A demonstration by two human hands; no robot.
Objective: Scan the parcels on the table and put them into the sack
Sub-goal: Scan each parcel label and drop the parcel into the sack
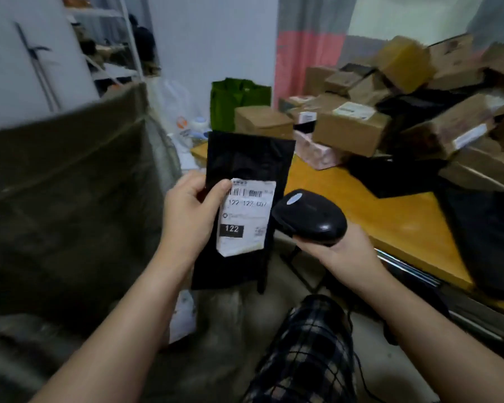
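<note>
Head view, nearest first: at 6 o'clock a knee in checked cloth point(309, 344) fills the bottom edge, with both bare forearms reaching up past it toward the middle of the frame.

The left grip point(189, 210) holds a flat black parcel point(245, 158) upright by its left edge. Its thumb point(216, 191) is pressed on the upper left corner of a white label point(245, 216), and its fingers are hidden behind the bag. The label faces the camera and shows a barcode and the number 122 in a black box. The parcel hangs in the air at the centre of the view, off the surface.

At 3 o'clock of the label, the right grip point(338, 251) is clasped from below around a black handheld scanner point(309, 218). The scanner's front end is just beside the parcel's right edge.

From 7 to 10 o'clock a large olive sack point(64, 184) stands with its mouth open. It is close to the parcel's left side, and its inside is blurred.

At 3 o'clock runs the orange surface point(361, 205). It carries black poly bags point(492, 237) at its right end. Farther back, between 1 and 2 o'clock, it holds a heap of cardboard boxes point(349, 129) and a pink parcel point(317, 152).

At 12 o'clock, beyond the surface's far corner, stands a green bag point(239, 97). Behind the heap hangs a pink and grey curtain point(309, 53).
</note>
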